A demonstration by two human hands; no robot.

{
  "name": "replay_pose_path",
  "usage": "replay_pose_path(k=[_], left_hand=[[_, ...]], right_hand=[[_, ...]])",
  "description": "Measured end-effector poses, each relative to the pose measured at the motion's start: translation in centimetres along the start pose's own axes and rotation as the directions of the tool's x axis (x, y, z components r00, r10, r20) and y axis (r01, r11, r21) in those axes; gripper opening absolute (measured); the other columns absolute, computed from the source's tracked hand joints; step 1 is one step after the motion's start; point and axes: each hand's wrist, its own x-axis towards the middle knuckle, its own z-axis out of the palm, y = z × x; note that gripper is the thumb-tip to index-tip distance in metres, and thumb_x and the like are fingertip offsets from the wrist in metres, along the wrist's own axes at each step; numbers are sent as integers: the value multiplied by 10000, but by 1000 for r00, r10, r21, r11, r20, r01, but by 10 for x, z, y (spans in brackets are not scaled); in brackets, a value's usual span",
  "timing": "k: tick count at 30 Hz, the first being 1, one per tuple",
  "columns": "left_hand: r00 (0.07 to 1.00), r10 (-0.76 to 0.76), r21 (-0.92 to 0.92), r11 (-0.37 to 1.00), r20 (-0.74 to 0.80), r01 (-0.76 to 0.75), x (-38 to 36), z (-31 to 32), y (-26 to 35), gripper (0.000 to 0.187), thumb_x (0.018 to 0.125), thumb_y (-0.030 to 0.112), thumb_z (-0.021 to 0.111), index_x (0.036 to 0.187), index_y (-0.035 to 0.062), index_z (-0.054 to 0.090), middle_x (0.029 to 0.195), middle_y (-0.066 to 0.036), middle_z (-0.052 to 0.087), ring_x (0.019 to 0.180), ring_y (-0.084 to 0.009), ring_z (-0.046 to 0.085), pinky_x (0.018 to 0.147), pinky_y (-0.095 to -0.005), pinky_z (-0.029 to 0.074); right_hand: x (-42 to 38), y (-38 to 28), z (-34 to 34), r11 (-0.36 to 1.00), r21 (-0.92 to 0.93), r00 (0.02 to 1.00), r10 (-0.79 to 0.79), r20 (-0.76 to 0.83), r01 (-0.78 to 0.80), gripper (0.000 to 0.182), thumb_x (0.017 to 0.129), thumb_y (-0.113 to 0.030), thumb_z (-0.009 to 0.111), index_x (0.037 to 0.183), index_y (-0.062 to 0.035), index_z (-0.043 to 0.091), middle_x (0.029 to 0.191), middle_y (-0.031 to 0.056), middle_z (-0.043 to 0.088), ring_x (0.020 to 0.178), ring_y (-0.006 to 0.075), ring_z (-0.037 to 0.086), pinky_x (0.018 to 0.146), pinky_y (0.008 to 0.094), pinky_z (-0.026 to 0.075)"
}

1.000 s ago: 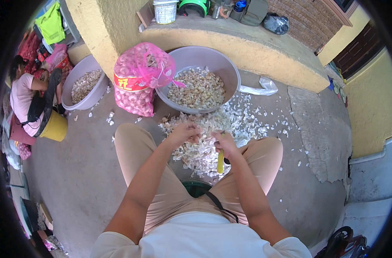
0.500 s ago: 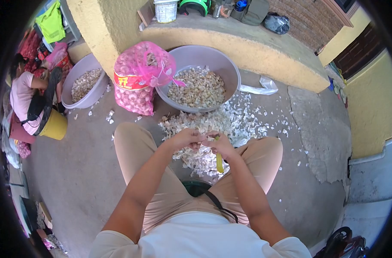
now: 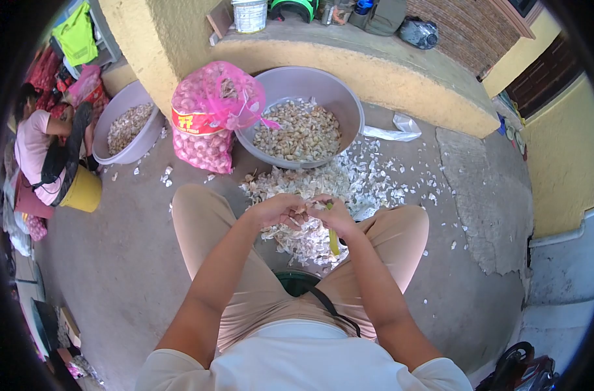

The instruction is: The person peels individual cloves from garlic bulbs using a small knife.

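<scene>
Over the heap of garlic skins (image 3: 303, 241), my two hands meet with fingertips close together. My left hand (image 3: 277, 210) is curled with its fingers closed around a small pale piece of garlic (image 3: 301, 210), mostly hidden by the fingers. In my right hand (image 3: 334, 216) is a slim yellow-green tool (image 3: 334, 242) whose lower end hangs below the palm; its working end is hidden. Just beyond lies a grey basin (image 3: 357, 124) holding many garlic cloves (image 3: 297, 133). Left of it stands a pink mesh bag (image 3: 205, 153) full of garlic bulbs.
A person (image 3: 39, 137) sits at the left beside a second grey basin (image 3: 137, 153) of garlic and a yellow bucket (image 3: 85, 189). A raised concrete ledge (image 3: 368, 75) runs behind, bearing a white pail (image 3: 250, 16). A white plastic strip (image 3: 394, 133) lies on the floor.
My left hand's fingers have opened slightly and shifted a little. The right hand has turned a bit, and the yellow-green tool's lower end has moved up slightly.
</scene>
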Motion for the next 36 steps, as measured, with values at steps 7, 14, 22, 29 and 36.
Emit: replay_pose_path(k=[7,14,22,29,36], left_hand=[[990,7,90,996,-139,5,17,-3,-17,213,817,243,537,899,47,525,791,-43,559,644,-115,548,578,-282,513],[977,-120,403,897,-179,184,23,-24,-28,156,720,77,596,845,6,537,754,-70,569,646,-136,573,551,-288,521],[908,52,448,880,-416,154,35,-32,-8,117,658,-25,570,771,-28,540,664,-119,574,579,-199,595,471,-300,524],[420,845,829,473,-330,-300,130,-97,107,178,690,179,618,788,32,596,739,-157,591,667,-262,569,623,-350,443],[143,945,939,312,-293,-146,111,-68,181,176,666,178,624,746,24,597,734,-178,588,711,-295,572,650,-375,438]], right_hand=[[15,21,-2,892,-324,939,-341,-29,314,318,650,-132,710,929,-46,585,761,30,509,485,52,404,397,203,300],[5,1,-16,972,232,976,79,-202,-31,332,701,-129,666,1004,-74,541,766,8,536,426,41,334,381,195,275],[1,-5,-28,818,571,985,147,-92,-68,351,735,-135,639,1031,-47,472,798,-18,511,421,34,313,376,186,274],[-2,-5,-30,754,652,989,141,-42,-80,368,756,-139,621,1063,-77,427,786,-28,450,417,42,295,389,191,266],[1,-7,-31,765,640,994,111,-19,-73,356,776,-162,601,1073,-67,430,774,-22,432,423,41,295,391,186,265]])
